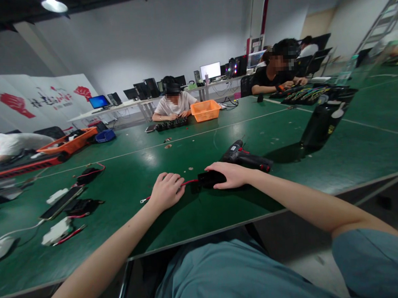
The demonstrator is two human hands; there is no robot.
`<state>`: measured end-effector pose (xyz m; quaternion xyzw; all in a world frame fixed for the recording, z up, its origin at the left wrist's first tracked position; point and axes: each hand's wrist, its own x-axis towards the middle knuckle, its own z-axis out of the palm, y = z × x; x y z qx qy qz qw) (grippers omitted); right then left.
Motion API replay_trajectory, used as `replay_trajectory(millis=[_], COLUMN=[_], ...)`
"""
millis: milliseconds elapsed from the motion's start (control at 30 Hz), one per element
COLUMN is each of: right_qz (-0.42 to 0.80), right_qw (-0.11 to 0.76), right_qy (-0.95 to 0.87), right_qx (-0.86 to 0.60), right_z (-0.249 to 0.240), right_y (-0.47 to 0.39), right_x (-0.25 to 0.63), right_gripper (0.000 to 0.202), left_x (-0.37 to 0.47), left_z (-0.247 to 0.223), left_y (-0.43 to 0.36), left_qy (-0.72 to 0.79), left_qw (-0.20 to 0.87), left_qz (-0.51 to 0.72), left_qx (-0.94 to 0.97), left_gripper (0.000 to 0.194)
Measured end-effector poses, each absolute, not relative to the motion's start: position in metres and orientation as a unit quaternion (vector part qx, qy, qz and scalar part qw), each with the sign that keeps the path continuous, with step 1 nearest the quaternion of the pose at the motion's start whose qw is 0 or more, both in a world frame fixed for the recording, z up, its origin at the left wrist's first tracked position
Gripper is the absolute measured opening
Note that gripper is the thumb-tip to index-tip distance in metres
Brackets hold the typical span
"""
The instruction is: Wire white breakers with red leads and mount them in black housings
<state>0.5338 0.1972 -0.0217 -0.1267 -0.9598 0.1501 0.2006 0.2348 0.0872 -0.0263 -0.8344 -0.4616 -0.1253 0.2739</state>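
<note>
My right hand (229, 174) is wrapped round a small black box-shaped part (207, 180) low over the green table, thumb on the near side and fingers on the far side. A red wire (190, 182) runs from that part's left end to my left hand (168, 190), which is closed over it. Beyond my left hand the wire comes out again and ends in a metal ring terminal (143, 201). Just behind my right hand lies a black and red cordless drill (243, 156), its bit pointing away from me.
At left lie a phone (61, 202), white parts (57, 231) and black parts with red wires (79, 207). A tall black container (323, 121) stands at right. Across the green table (189, 224) are an orange bin (205, 111) and co-workers (173, 104).
</note>
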Motion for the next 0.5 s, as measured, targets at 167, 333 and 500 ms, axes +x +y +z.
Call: replay_trajectory(millis=[167,333,500], right_qz=[0.157,0.180,0.181], right_qw=[0.200,0.223,0.245], right_qy=[-0.958,-0.947,-0.937], right_qx=[-0.134,-0.146,-0.168], right_z=[-0.022,-0.021,-0.020], right_y=[0.199,0.199,0.203], right_x=[0.536,0.536,0.539], right_gripper=[0.061,0.056,0.046], left_x=[0.235,0.235,0.244], left_z=[-0.026,-0.022,-0.022], left_y=[0.087,0.085,0.075], left_qy=[-0.463,-0.457,-0.364], left_qw=[0.283,0.305,0.346], left_qz=[-0.122,-0.155,-0.179], left_qx=[-0.831,-0.821,-0.846], left_gripper=[0.022,0.020,0.014])
